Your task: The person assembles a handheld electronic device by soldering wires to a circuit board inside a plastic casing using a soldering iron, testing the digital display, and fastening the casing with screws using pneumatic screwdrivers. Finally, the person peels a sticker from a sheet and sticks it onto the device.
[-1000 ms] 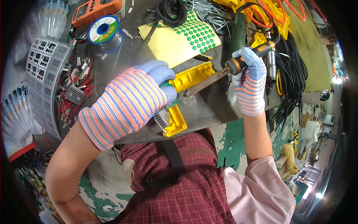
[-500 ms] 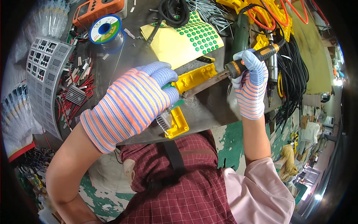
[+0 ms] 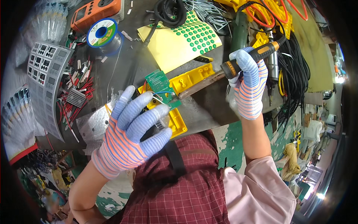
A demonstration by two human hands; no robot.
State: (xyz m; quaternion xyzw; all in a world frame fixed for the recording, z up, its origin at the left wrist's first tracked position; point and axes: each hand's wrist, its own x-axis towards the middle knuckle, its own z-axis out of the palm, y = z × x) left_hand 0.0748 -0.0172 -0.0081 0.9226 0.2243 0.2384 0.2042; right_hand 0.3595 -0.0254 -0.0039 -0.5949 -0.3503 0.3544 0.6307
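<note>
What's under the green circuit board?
Yellow plastic casing shows past the green circuit board; what lies directly beneath is covered, and the left hand hides some casing.

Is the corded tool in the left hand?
No, the right hand grips the corded tool; the left hand is spread open near the green circuit board.

Left hand (image 3: 131,133) loosely splayed
</note>
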